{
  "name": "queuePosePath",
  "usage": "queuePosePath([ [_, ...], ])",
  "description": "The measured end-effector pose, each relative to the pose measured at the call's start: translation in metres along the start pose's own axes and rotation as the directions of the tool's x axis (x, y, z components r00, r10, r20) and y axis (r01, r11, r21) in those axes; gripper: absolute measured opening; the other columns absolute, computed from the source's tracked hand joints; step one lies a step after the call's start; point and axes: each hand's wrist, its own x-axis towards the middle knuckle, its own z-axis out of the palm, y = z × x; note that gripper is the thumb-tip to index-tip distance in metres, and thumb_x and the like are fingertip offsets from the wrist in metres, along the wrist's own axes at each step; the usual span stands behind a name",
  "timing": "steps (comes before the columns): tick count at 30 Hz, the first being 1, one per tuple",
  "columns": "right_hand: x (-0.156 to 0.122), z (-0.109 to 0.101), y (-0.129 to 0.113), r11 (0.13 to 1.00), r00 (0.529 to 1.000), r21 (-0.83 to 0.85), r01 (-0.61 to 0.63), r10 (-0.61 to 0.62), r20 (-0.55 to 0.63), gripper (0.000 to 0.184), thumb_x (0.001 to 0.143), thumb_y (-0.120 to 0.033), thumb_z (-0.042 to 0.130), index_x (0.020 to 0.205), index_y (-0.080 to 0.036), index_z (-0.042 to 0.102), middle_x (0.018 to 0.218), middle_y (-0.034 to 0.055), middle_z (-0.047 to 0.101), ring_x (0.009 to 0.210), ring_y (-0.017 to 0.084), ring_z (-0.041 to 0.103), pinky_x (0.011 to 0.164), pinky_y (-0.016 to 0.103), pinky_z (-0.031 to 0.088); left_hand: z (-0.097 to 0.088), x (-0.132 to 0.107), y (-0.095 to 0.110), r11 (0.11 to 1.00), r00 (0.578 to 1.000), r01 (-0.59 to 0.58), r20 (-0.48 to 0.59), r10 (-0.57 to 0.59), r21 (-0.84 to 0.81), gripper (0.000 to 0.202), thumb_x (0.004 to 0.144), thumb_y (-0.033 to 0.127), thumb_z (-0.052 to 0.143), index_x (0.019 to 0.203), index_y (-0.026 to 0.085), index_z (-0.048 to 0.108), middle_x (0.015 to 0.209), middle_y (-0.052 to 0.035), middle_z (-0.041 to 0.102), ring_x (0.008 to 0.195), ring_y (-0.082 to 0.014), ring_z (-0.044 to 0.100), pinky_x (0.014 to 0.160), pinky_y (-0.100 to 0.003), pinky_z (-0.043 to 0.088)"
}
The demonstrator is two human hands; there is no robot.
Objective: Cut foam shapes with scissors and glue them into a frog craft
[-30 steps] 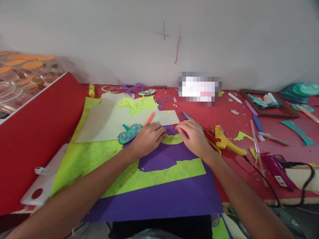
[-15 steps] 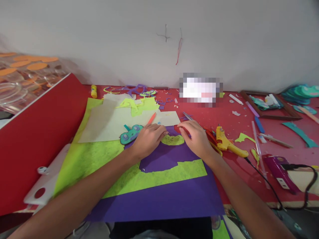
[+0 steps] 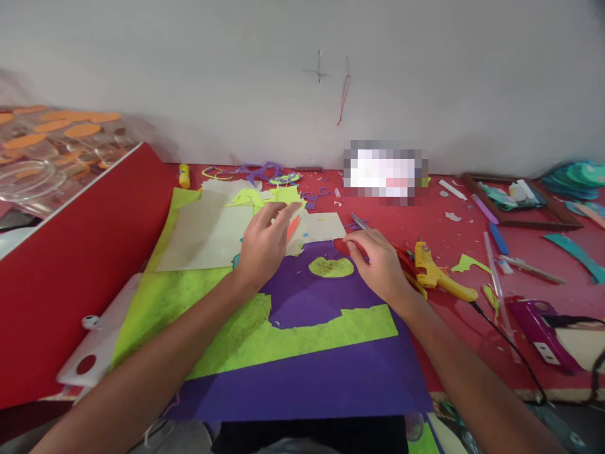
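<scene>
My left hand (image 3: 263, 244) is raised over the papers, fingers stretched forward and apart with nothing visible in them. It is beside an orange pen-like stick (image 3: 293, 227) and covers most of a teal frog-face cutout (image 3: 236, 260). My right hand (image 3: 377, 260) rests at the edge of the purple sheet (image 3: 302, 388), thumb and index finger apart and holding nothing I can see. Between the hands, a lime-green cutout with a purple border (image 3: 331, 267) lies on the purple sheet. A lime-green sheet with a cut-away edge (image 3: 331, 325) covers part of the purple.
To the right are a yellow glue gun (image 3: 439, 274), red-handled scissors (image 3: 404, 258), a magenta power strip (image 3: 543, 337) and a wooden frame (image 3: 520, 202). A red panel (image 3: 85, 265) stands at left. Scraps and a yellow glue stick (image 3: 184, 176) lie along the back.
My left hand has lifted away from the small lime-green cutout, moving left towards the orange stick with its fingers spreading. My right hand has stayed nearly in place. The view has shifted slightly.
</scene>
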Motion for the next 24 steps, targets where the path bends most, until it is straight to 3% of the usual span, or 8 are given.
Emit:
queuePosePath([
  [5,0.0,0.002,0.0,1.0,1.0,0.002,0.005,-0.005,-0.004,0.018,0.099,-0.015,0.049,0.101,-0.022,0.066,0.098,0.0081,0.073,0.097,0.027,0.064,0.088,0.042,0.05,-0.002,0.006,-0.016,0.969,0.967,0.069,0.223,-0.124,0.239,0.024,0.102,0.034,0.047,0.097,0.017,0.064,0.098,-0.0089,0.069,0.09,-0.0238,0.065,0.082,-0.038,0.045],
  [8,0.0,0.002,0.0,1.0,1.0,0.001,0.008,-0.008,-0.008,0.018,0.099,-0.015,0.049,0.101,-0.022,0.066,0.098,0.008,0.073,0.096,0.027,0.064,0.087,0.042,0.05,0.002,0.003,-0.018,0.936,0.924,-0.003,0.358,-0.131,0.352,0.033,0.1,0.046,0.049,0.094,0.016,0.062,0.096,-0.0127,0.07,0.088,-0.028,0.066,0.081,-0.042,0.044],
  [11,0.0,0.001,0.0,1.0,1.0,-0.002,0.007,-0.007,-0.007,0.019,0.099,-0.015,0.049,0.101,-0.022,0.066,0.097,0.008,0.073,0.096,0.027,0.064,0.088,0.042,0.05,0.004,0.0,-0.017,0.92,0.896,-0.077,0.431,-0.105,0.384,0.031,0.1,0.041,0.046,0.093,0.016,0.062,0.097,-0.015,0.071,0.09,-0.0298,0.066,0.081,-0.044,0.044],
  [16,-0.001,0.001,0.001,1.0,1.0,-0.005,0.004,-0.004,-0.003,0.02,0.098,-0.014,0.048,0.102,-0.023,0.066,0.099,0.0079,0.073,0.097,0.027,0.064,0.088,0.043,0.051,0.003,0.003,-0.018,0.938,0.906,-0.014,0.402,-0.135,0.346,0.022,0.098,0.027,0.045,0.087,0.017,0.061,0.094,-0.0128,0.071,0.09,-0.0287,0.066,0.08,-0.043,0.043],
  [20,-0.001,0.002,0.001,1.0,1.0,-0.004,0.004,-0.004,-0.008,0.021,0.099,-0.014,0.048,0.102,-0.023,0.066,0.099,0.0081,0.073,0.098,0.027,0.064,0.089,0.044,0.05,-0.003,0.01,-0.018,0.963,0.935,0.145,0.287,-0.209,0.228,0.022,0.099,0.033,0.046,0.084,0.019,0.057,0.089,-0.0086,0.068,0.085,-0.0248,0.063,0.074,-0.038,0.042],
  [24,0.0,0.001,0.001,1.0,1.0,-0.003,0.007,-0.007,-0.01,0.02,0.098,-0.014,0.048,0.101,-0.023,0.066,0.098,0.0079,0.073,0.096,0.027,0.064,0.088,0.043,0.051,-0.011,0.014,-0.022,0.957,0.948,0.208,0.201,-0.248,0.201,0.023,0.099,0.035,0.046,0.082,0.02,0.053,0.086,-0.0067,0.066,0.084,-0.0232,0.061,0.071,-0.036,0.041],
])
